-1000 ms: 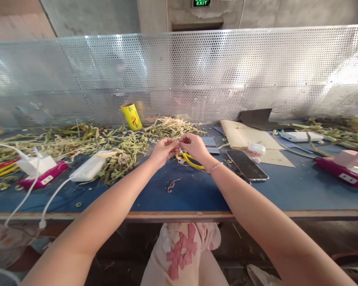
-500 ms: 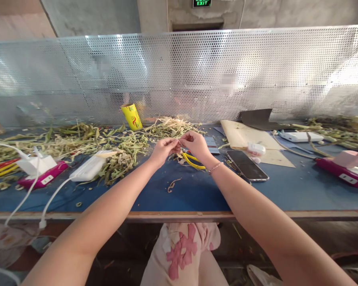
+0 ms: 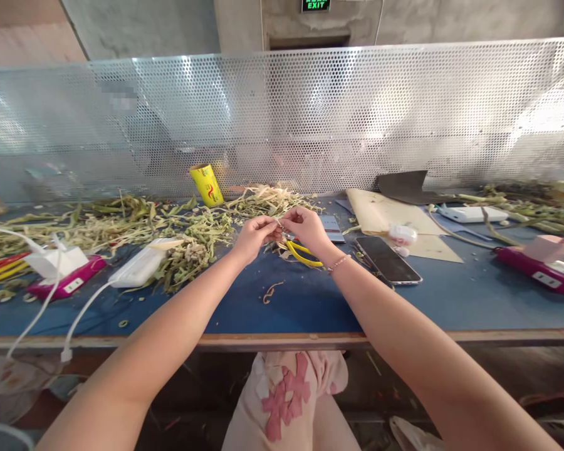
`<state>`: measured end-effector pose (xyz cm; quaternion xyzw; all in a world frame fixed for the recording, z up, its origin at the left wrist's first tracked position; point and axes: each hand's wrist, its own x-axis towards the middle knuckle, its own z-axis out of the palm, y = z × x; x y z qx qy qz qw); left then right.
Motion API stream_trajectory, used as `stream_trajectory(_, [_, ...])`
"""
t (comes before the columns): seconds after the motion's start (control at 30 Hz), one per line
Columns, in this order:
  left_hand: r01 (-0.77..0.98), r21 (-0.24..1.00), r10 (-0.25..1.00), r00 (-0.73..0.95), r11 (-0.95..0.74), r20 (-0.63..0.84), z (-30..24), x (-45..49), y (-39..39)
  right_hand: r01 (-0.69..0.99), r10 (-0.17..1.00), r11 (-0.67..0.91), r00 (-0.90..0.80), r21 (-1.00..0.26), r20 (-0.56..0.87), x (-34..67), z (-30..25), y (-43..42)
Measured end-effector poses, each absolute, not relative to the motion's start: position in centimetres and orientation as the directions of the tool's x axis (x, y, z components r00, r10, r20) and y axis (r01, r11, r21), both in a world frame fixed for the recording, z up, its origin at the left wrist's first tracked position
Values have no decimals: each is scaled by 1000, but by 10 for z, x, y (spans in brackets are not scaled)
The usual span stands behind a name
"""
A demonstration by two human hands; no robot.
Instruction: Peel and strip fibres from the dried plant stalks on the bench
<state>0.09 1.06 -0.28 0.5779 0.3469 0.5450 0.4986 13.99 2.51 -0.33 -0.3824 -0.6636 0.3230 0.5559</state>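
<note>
My left hand [image 3: 254, 237] and my right hand [image 3: 306, 228] meet over the middle of the blue table, both with fingers pinched together. Between their fingertips is a small pale sliver [image 3: 278, 221], too small to tell its kind. Just beneath my right hand lie the yellow handles of a hand tool [image 3: 305, 255]; its head is hidden by the hand. A grey-blue flat box or card [image 3: 333, 228] is right behind that hand. Dried plant scraps [image 3: 207, 232] are heaped to the left of my left hand. A curled brown shred [image 3: 271, 292] rests nearer the table's front edge.
A yellow cardboard tube [image 3: 207, 185] stands tilted at the back, before a perforated metal screen [image 3: 310, 94]. Rightward lie a phone [image 3: 389, 260], a white earbud case [image 3: 402, 235], beige paper sheets [image 3: 385, 213] and a magenta power strip [image 3: 540, 275]. A white power bank [image 3: 141, 263] with cables is left.
Both hands stay pinched together in nearly the same place, with only small finger movements. A pale sliver shows more clearly between the fingertips. The view has shifted slightly.
</note>
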Motion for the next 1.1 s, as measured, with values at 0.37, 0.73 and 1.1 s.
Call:
stream_trajectory(0.37, [-156,959,952,157,-238,262,-6,2,14,-74,882,447,-131,-892,453,137,-7,27])
stream_trajectory(0.73, [-183,964,970,118,-191,214,-4,3,13,-21,871,477,-126,-879,476,137,-9,30])
stream_trajectory(1.1, [-243,952,966,131,-186,222,-6,5,13,-143,883,431,-137,-891,449,136,-10,30])
